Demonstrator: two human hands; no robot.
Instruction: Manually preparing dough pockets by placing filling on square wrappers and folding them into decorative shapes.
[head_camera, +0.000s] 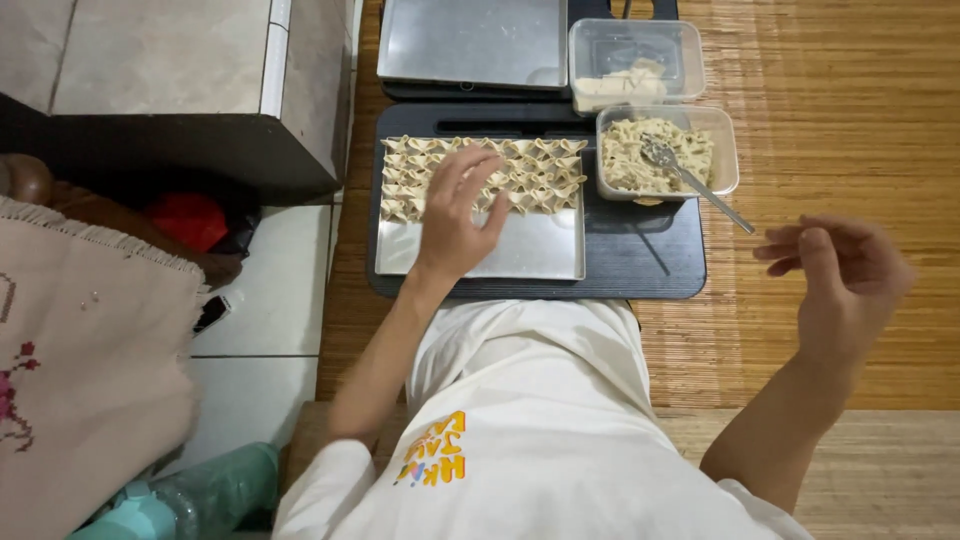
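Note:
My left hand (458, 212) hovers with fingers spread over a steel tray (530, 255), which holds several rows of folded dumplings (530, 170) along its far half. Nothing is in that hand. My right hand (838, 268) is raised off to the right above the woven mat, fingers loosely curled and empty. A clear tub of filling (645, 140) with a metal spoon (700, 185) in it stands to the right of the tray. Behind it, another clear tub (635, 60) holds a stack of pale wrappers.
The tray and tubs rest on a low black board (640, 265) on a bamboo mat (850, 110). A second steel tray (470, 40) lies further back. To the left are floor tiles, a dark ledge, a fringed cloth (80, 350) and a green bottle (200, 495).

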